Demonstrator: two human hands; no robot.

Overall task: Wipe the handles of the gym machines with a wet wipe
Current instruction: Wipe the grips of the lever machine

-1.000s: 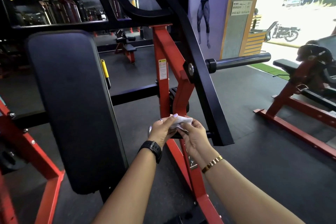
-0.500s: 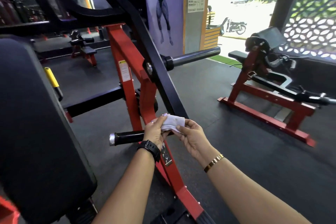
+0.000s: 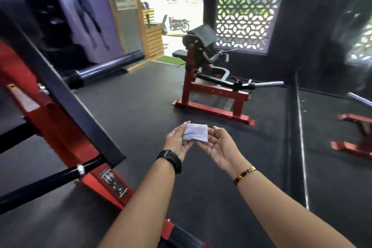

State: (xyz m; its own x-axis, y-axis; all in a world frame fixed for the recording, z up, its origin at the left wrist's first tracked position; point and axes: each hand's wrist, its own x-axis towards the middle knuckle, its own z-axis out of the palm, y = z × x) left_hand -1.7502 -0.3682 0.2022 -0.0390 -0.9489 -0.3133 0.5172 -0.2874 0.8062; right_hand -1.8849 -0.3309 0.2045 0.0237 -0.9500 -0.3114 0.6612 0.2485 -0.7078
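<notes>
A folded white wet wipe [image 3: 196, 133] hangs in the air over the black floor, at the centre of the head view. My left hand [image 3: 177, 143], with a black watch on its wrist, pinches the wipe's left edge. My right hand [image 3: 219, 145], with a gold bracelet, is cupped under and beside the wipe's right edge, its fingers spread. The red and black machine [image 3: 60, 119] stands to the left, with its black handle bar [image 3: 46, 183] low at the left edge. Both hands are apart from that handle.
A second red machine [image 3: 213, 96] with a black pad and a chrome bar stands ahead on the rubber floor. A mirror wall [image 3: 332, 106] runs along the right. A weight-loading peg [image 3: 104, 67] sticks out from the left machine. An open doorway lies beyond.
The view has swung right, away from the left machine. Both hands have come off its handle with the wipe and now hold it over the floor.
</notes>
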